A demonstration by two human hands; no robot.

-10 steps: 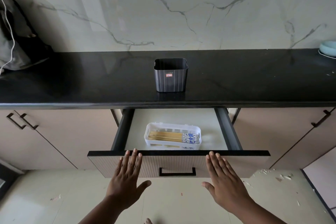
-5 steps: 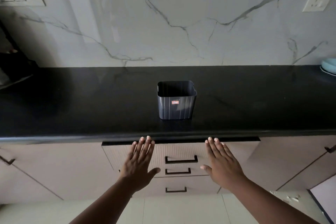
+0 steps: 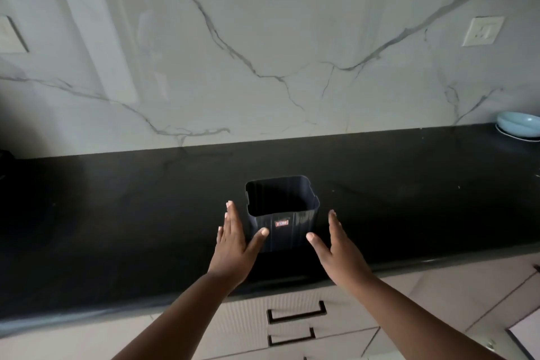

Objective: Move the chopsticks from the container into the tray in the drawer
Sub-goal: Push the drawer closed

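Note:
A dark ribbed container (image 3: 282, 215) with a small red label stands on the black countertop (image 3: 117, 213), and its inside looks empty. My left hand (image 3: 233, 245) is just left of it with fingers straight, the thumb at its front wall. My right hand (image 3: 339, 248) is just right of it, fingers straight, thumb stretched toward the container with a small gap. The top drawer (image 3: 295, 311) below the counter is closed, so the tray and chopsticks are hidden.
A light blue bowl (image 3: 518, 124) sits at the counter's far right against the marble wall. A white socket (image 3: 482, 31) is on the wall. Another drawer handle (image 3: 292, 337) shows below the top one.
The drawer went from open with chopsticks in the tray to closed. Both hands then rose from the drawer front to either side of the container. The camera tilted up.

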